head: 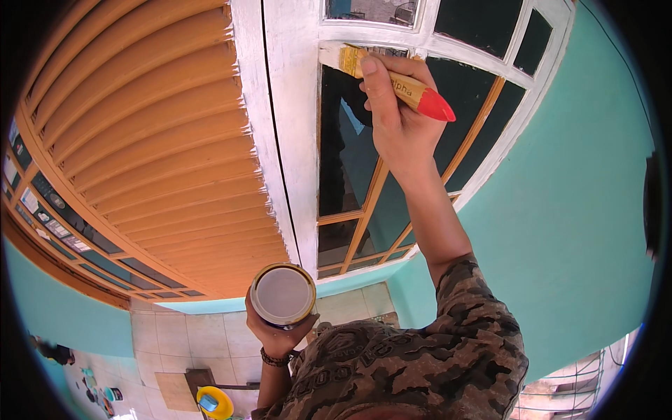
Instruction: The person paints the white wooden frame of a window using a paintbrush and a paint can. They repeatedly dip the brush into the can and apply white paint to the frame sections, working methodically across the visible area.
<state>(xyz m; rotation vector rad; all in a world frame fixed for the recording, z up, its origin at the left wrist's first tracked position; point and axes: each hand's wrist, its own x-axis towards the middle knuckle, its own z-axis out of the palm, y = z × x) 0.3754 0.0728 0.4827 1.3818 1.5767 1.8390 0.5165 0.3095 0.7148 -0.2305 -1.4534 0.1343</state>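
My right hand (pixel 401 110) grips a flat paintbrush (pixel 409 90) by its wooden handle with a red tip. White-coated bristles (pixel 329 54) touch the window frame (pixel 294 105) beside a glass pane. Below, my left hand (pixel 278 333) holds up an open paint can (pixel 283 295) with pale paint inside. White paint covers the thick post and the upper bars, while several lower window bars (pixel 367 194) are orange-brown. Ragged white strokes edge the orange louvred panel (pixel 173 157) on the left.
A turquoise wall (pixel 572 210) stands to the right. On the tiled floor (pixel 210 336) below are a yellow basin (pixel 223 401) with a blue thing in it, a board (pixel 177 391) and several small containers. Something dark, unclear, lies at the far lower left. Orange-framed windows (pixel 79 231) stand at left.
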